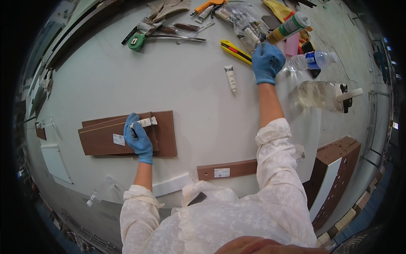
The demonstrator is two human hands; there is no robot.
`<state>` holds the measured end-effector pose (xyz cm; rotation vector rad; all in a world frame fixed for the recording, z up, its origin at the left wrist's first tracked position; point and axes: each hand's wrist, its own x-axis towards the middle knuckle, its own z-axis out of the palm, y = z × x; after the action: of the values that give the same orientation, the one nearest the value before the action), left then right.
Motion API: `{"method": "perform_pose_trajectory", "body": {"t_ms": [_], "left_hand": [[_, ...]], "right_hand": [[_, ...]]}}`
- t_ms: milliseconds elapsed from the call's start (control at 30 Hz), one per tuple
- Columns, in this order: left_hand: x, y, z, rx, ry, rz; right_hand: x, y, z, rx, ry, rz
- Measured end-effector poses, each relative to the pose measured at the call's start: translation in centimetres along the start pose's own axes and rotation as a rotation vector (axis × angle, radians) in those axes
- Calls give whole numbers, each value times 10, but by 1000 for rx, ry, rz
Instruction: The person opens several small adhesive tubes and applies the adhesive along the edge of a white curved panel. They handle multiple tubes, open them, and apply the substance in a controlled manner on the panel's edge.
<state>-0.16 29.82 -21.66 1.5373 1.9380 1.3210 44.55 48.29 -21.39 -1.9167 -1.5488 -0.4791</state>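
White patterned cloth of the person's shirt (237, 220) filled the bottom middle, its sleeves reaching up to two blue-gloved hands. On the pale table (190, 97), the left hand (138, 139) was closed around a small white tube (147, 122), which stuck out to the right of the fingers above some brown boards (99, 139). Those boards overlapped unevenly, and a white label (119, 139) showed just left of the glove. Farther up and to the right, the right hand (268, 63) had its fingers bent at the end of another tube (252, 35), by a clear plastic bag (239, 16); whether it had a grip on that tube, I could not tell. A yellow cutter (235, 51) ended right by this glove, and a loose tube (230, 79) lay below the cutter, well apart from the left hand. Just beyond the right hand was a sealant cartridge (292, 26), with a water bottle (310, 61) to the right and a clear jug (318, 95) below that. A green tape measure (136, 42) lay at the upper left, and a brown strip (228, 170) lay near the shirt
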Motion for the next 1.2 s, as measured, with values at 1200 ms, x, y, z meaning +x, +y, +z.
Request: {"method": "perform_pose_trajectory", "body": {"t_ms": [1200], "left_hand": [[4, -20, 3, -64, 63, 162]], "right_hand": [[-196, -82, -150, 801, -608, 780]]}}
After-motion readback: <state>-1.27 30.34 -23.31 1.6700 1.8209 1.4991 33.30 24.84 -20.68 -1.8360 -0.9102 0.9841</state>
